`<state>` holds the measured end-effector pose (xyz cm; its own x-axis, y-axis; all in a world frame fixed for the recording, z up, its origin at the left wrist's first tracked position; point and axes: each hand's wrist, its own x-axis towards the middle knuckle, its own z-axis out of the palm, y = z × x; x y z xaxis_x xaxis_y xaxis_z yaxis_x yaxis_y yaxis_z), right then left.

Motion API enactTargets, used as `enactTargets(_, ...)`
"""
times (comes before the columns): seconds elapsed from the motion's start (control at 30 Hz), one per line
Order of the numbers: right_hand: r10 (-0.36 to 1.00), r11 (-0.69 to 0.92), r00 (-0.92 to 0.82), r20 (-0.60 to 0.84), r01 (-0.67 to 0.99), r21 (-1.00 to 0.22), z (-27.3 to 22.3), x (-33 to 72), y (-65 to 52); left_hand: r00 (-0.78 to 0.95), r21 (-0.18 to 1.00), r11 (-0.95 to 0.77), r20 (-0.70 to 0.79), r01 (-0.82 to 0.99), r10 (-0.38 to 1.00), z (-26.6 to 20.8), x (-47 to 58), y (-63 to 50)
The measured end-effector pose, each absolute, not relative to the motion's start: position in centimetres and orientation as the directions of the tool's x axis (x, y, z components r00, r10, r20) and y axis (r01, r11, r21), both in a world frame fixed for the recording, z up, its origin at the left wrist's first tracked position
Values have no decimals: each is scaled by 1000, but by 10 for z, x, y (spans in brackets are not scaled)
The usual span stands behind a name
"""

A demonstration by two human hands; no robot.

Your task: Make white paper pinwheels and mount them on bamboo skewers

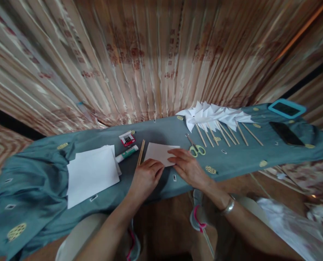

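A small white sheet of paper [158, 152] lies on the cloth in front of me. My left hand [146, 175] has its fingers bent and pressed together at the paper's lower left edge. At its right side, my right hand [188, 167] grips the edge between thumb and fingers, some fingers reaching over the top. Just left of the paper are thin wooden sticks [141, 152], partly behind my left hand. Scissors with pale green handles [195, 148] rest beyond my right hand.
A stack of white paper [93, 175] lies left, near a glue stick [127, 153] and a small red box [127, 138]. White paper pinwheels [213, 114] on sticks overlap at the back right. A dark phone [286, 133] and a blue-framed device [287, 108] lie far right.
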<state>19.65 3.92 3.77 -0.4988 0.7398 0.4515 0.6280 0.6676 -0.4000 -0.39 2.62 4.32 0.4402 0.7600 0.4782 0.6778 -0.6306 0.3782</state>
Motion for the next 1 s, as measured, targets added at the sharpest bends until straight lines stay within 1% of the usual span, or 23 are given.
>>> enactTargets(0.07,733,680,-540,414,609,-409,32,207,34,494,367,-662,457,653,740,39,5,23)
enactTargets(0.2,742,669,-566,358,594,-447,20,229,24,571,353,-685,382,637,727,31,12,19)
enactTargets(0.33,756,649,-570,323,586,-486,14,246,17,606,281,-674,297,683,738,20,3,21)
enactTargets(0.5,786,606,-555,274,600,-523,14,253,15,637,236,-715,332,658,696,8,-8,23)
enactTargets(0.7,797,567,-557,232,559,-604,18,252,18,629,297,-704,316,646,710,14,-10,15)
enactTargets(0.87,815,549,-536,221,591,-591,17,251,22,628,299,-696,299,653,718,19,-12,13)
enactTargets(1.0,812,552,-539,224,584,-596,16,251,23,627,319,-694,298,645,720,19,-14,12)
